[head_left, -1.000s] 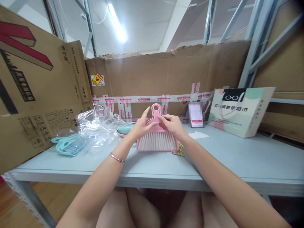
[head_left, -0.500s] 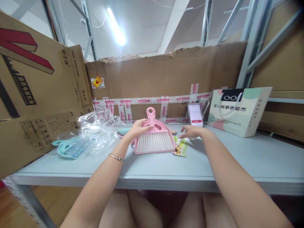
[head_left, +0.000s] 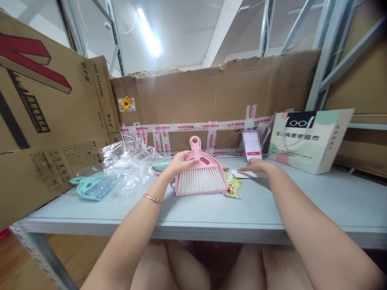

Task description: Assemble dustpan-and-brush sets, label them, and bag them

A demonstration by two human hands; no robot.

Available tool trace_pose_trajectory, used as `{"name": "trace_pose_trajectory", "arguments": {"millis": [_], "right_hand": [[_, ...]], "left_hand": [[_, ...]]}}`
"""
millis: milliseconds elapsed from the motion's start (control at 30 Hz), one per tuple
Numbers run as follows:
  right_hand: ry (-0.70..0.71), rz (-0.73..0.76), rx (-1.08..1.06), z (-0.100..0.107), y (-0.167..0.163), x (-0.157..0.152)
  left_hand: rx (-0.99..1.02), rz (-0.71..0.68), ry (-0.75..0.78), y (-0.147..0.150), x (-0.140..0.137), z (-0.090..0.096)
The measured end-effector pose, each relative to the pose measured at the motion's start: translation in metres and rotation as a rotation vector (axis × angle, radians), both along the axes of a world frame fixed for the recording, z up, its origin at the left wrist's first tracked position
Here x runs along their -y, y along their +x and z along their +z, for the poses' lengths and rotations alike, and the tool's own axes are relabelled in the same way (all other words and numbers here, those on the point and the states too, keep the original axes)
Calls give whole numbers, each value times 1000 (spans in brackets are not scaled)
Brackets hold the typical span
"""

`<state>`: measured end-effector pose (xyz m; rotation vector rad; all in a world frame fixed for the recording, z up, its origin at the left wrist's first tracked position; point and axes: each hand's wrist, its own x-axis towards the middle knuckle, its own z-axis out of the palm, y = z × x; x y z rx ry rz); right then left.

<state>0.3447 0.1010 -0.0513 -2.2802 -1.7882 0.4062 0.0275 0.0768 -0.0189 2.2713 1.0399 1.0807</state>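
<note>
My left hand [head_left: 182, 163] grips a pink dustpan [head_left: 197, 152] with a white-bristled brush [head_left: 202, 180] nested in its front. The set is held upright, handle at the top, its lower edge at the table. Over to the right, my right hand [head_left: 255, 165] is open, fingers stretched out low over a flat white card or paper [head_left: 241, 174]; whether it presses on it I cannot tell. Between the dustpan and that hand lies a green and yellow packet [head_left: 234, 187]. A pale teal item [head_left: 161, 165] is partly hidden behind my left hand.
Crumpled clear plastic [head_left: 128, 165] and a teal dustpan and brush [head_left: 92, 186] lie on the table [head_left: 193, 213] at left. A phone [head_left: 252, 145] leans at the back beside a paper bag [head_left: 308, 141]. Cardboard boxes [head_left: 211, 92] stand behind and at left.
My right hand has shifted right, away from the packet, and its fingers are lower. More of the white card shows beneath it. My left hand keeps hold of the dustpan; the view has shifted slightly.
</note>
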Motion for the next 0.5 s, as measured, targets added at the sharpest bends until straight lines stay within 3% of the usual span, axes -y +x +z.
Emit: {"name": "trace_pose_trajectory", "arguments": {"millis": [100, 267, 500], "right_hand": [[-3, 24, -12, 3, 10, 6], [-103, 197, 47, 10, 2, 14], [76, 151, 103, 1, -28, 7]], "left_hand": [[2, 12, -13, 0, 0, 0], [0, -5, -8, 0, -1, -1], [-4, 5, -8, 0, -2, -2]]}}
